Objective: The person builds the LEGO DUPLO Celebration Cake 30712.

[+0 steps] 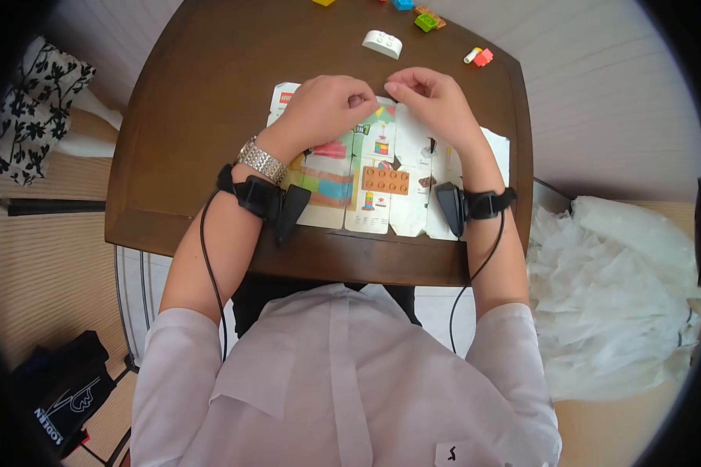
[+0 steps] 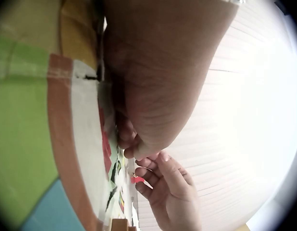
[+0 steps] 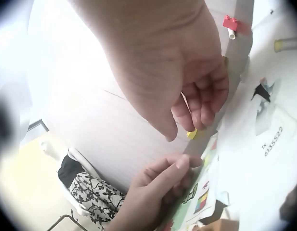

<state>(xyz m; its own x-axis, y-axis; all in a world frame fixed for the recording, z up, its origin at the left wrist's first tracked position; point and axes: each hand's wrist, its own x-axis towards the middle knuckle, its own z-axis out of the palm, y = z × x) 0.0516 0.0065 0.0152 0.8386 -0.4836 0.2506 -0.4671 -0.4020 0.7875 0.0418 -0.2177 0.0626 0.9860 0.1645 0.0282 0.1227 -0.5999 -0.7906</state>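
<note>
My left hand (image 1: 327, 107) is over the upper part of a worn, creased instruction sheet (image 1: 331, 214), its fingers loosely bent with nothing visible in them. Facing it across a small gap is my right hand (image 1: 438, 103), also empty, its fingers relaxed and slightly curved in the right wrist view. A brown studded brick (image 1: 385, 181) lies on the sheet below the hands. Beyond the fingertips a white curved brick (image 1: 382, 44) rests on the dark table (image 1: 210, 93).
Toward the far edge are a yellow piece (image 1: 323, 2), a blue brick (image 1: 403, 4), a green brick (image 1: 426, 22) on a brown one, and a red brick (image 1: 484, 57) beside a small white cylinder (image 1: 471, 55). White gauzy fabric (image 1: 607, 303) is piled right of the table.
</note>
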